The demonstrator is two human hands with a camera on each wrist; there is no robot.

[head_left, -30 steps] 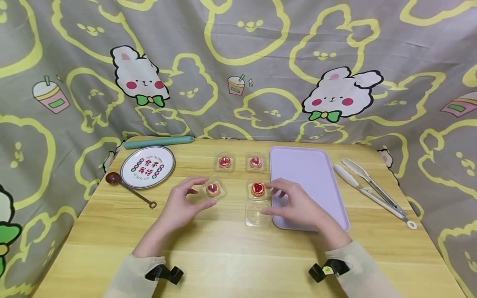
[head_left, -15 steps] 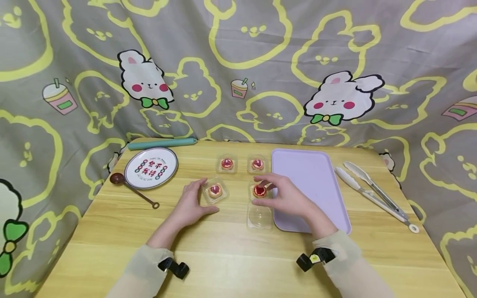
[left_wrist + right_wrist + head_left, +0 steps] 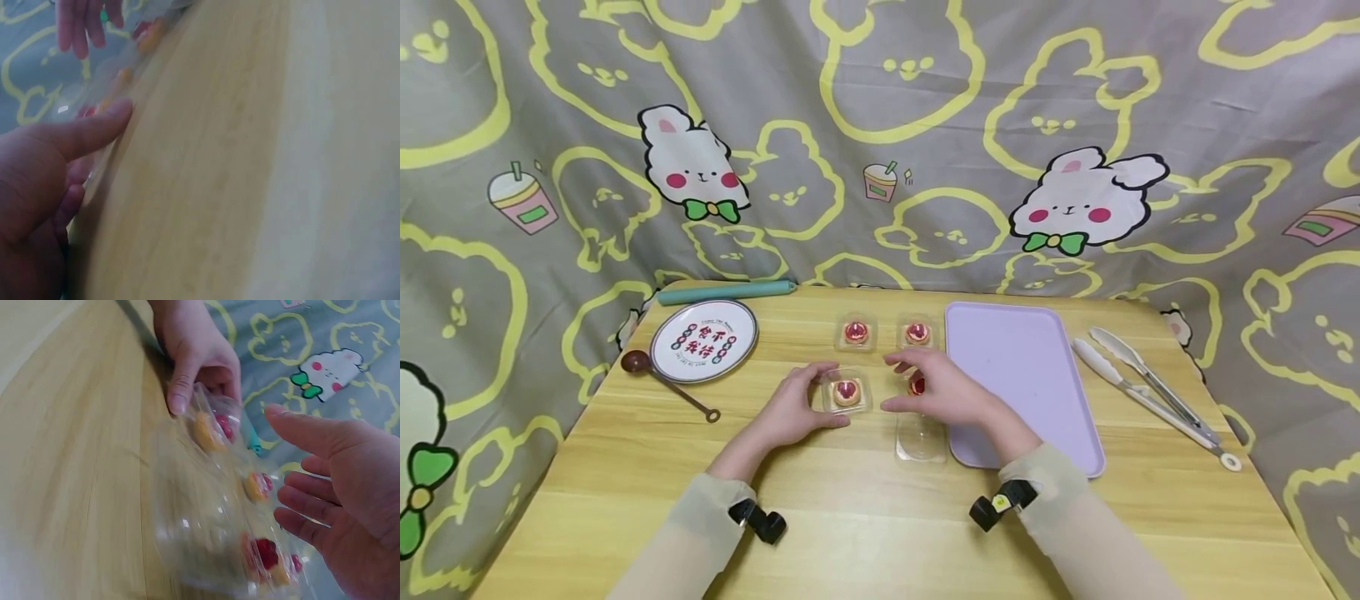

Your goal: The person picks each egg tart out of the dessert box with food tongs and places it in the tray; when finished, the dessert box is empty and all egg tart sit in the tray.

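An open lid (image 3: 921, 437) lies nearest on the table (image 3: 880, 533), the tray (image 3: 1018, 375) to its right. A left hand (image 3: 796, 407) grips the near-left boxed tart (image 3: 847, 392) between thumb and fingers; a right hand (image 3: 946, 388), thumb and fingers spread, hovers unladen by the near-right tart (image 3: 916, 384). Beyond sit the far-left tart (image 3: 856, 333) and far-right tart (image 3: 917, 333), before a curtain (image 3: 808, 50).
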